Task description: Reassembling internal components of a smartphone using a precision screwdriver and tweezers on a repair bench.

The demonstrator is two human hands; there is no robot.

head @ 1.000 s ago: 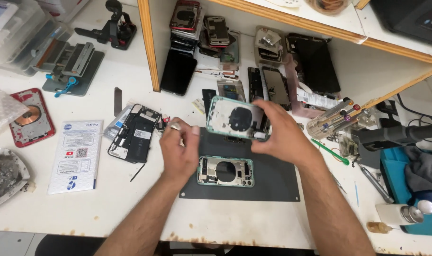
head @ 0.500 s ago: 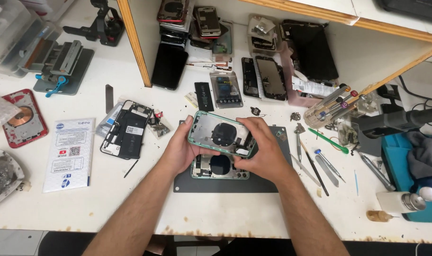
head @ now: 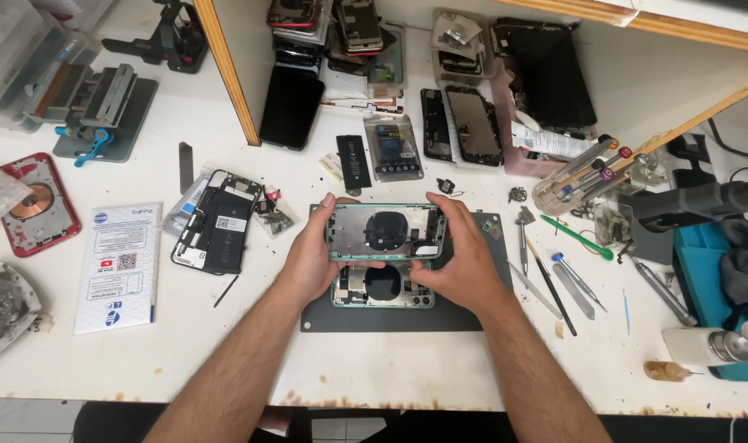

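Left hand (head: pixel 308 258) and right hand (head: pixel 464 258) pinch green housing (head: pixel 386 232) by short ends, fingers curled shut, inside up for inspection above second housing (head: pixel 382 287) on mat (head: pixel 325 316).

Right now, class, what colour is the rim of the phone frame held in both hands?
Green, a pale mint shade, on the phone frame; the head view shows it best.

bare forearms, no sleeves, ringless fingers

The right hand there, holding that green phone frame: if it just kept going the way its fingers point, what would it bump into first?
Probably the left hand: the right hand points leftward across the green phone frame that both grip. Depth is hard to judge.
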